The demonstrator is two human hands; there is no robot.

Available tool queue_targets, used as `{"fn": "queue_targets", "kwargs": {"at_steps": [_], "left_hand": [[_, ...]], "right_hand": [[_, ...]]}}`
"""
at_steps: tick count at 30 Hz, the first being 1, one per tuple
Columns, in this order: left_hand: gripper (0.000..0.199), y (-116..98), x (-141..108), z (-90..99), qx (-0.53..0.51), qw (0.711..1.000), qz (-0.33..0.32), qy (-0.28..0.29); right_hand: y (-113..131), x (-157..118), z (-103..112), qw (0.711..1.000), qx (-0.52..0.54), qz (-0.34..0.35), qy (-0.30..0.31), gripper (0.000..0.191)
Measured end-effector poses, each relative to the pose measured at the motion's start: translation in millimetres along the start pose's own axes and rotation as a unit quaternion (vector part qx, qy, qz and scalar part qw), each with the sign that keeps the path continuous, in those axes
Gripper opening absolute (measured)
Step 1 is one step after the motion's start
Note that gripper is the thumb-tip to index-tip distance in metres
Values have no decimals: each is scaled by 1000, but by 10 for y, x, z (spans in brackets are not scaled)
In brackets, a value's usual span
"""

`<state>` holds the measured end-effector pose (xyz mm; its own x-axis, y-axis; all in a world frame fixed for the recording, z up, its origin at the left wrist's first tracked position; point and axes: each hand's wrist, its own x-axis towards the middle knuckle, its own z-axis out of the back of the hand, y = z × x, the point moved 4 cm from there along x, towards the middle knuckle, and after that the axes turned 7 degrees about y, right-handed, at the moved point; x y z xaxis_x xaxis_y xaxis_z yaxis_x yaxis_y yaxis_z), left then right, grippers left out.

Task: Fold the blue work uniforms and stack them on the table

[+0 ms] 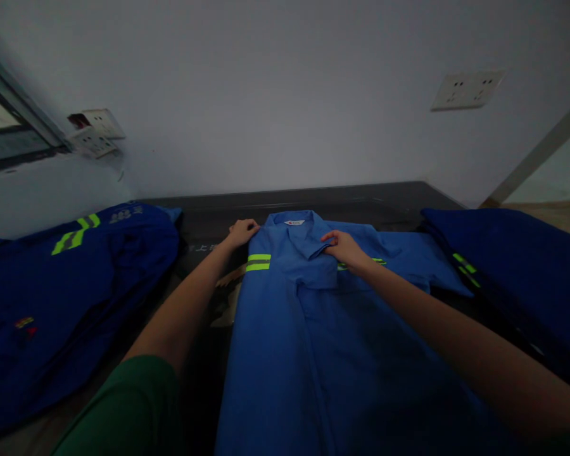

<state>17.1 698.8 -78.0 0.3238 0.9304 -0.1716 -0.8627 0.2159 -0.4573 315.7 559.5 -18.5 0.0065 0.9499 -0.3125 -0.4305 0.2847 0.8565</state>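
Observation:
A light blue work jacket (275, 329) with yellow-green reflective strips lies spread in front of me, its collar toward the wall. My left hand (244, 232) is closed at the jacket's left shoulder edge, the fingertips on the cloth. With thumb and fingers, my right hand (344, 248) pinches the right collar flap near its tip. A white label (294, 223) shows inside the neck. The right sleeve (418, 256) stretches out to the right, partly behind my right forearm. No left sleeve shows beside the jacket's left edge.
Dark blue garments with reflective strips lie at the left (99, 272) and, folded, at the right (517, 259). Beneath is a dark table (209, 206) against a pale wall. Sockets (468, 90) sit on the wall at right; more sockets (99, 130) hang loose at left.

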Motion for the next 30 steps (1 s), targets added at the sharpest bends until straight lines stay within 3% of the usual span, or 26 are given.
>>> {"fn": "queue_targets", "kwargs": {"at_steps": [2,4,7,10,13,16,20,23,28,30], "left_hand": [[24,-96,-35,-38,20,1000,2,-17],[25,-221,-51,-56,36,999,-10,-38],[26,-395,-50,-64,24,997,-55,-53],[24,-501,-53,-68,-22,991,-123,-52],[21,-545,-70,-69,-38,984,-156,-72],[20,-593,-72,-102,-23,984,-156,-82],[21,-664,-55,-150,15,987,-118,-103],[20,-670,-61,-160,53,989,-70,-123],[22,-678,-102,-178,86,991,-54,-92],[22,-702,-128,-141,103,989,-48,-95]], "right_hand": [[-59,-73,20,999,1,-30,32,32],[-70,-120,27,997,-58,-16,37,33],[18,-149,-20,979,-186,85,0,31],[83,-139,-79,960,-237,145,-26,5],[65,-86,30,963,-213,140,-87,25],[-23,-11,225,971,-152,116,-142,24],[-152,28,329,983,-74,81,-150,20],[-181,-74,240,991,-7,64,-113,29],[10,-393,25,987,-37,157,11,83],[58,-471,-16,980,-81,169,65,78]]}}
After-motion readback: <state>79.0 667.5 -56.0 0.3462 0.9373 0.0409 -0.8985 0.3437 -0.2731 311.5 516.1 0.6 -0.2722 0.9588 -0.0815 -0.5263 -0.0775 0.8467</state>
